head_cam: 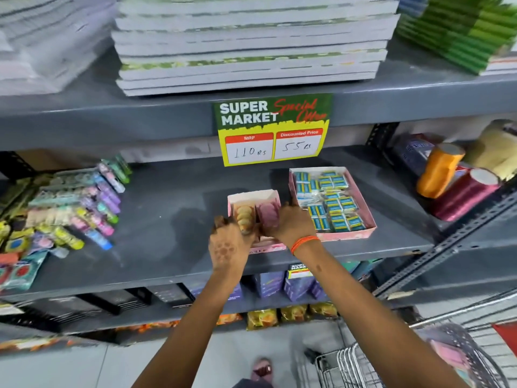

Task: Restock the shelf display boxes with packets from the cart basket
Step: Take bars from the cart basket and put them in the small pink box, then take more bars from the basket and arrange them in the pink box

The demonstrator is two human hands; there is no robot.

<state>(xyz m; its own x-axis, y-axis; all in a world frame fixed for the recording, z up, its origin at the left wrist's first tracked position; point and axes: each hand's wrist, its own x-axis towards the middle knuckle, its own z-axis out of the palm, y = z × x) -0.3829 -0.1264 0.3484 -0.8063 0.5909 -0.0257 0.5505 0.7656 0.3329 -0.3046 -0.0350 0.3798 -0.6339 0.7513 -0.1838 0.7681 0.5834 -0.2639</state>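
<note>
A small pink display box [253,195] stands on the grey middle shelf [173,219], holding tan packets [244,217] on its left and pink packets [268,214] on its right. My left hand [228,242] grips the box's front left corner beside the tan packets. My right hand [291,224], with an orange thread on the wrist, presses on the pink packets at the box's right side. Right of it lies a larger pink display box [366,219] filled with several blue packets [333,203]. The wire cart basket [419,359] is at the bottom right.
A price sign [272,130] hangs from the upper shelf edge above the boxes. Colourful packets [78,205] lie piled at the shelf's left. Orange and maroon spools [453,183] sit at the right. Notebook stacks [251,43] fill the top shelf.
</note>
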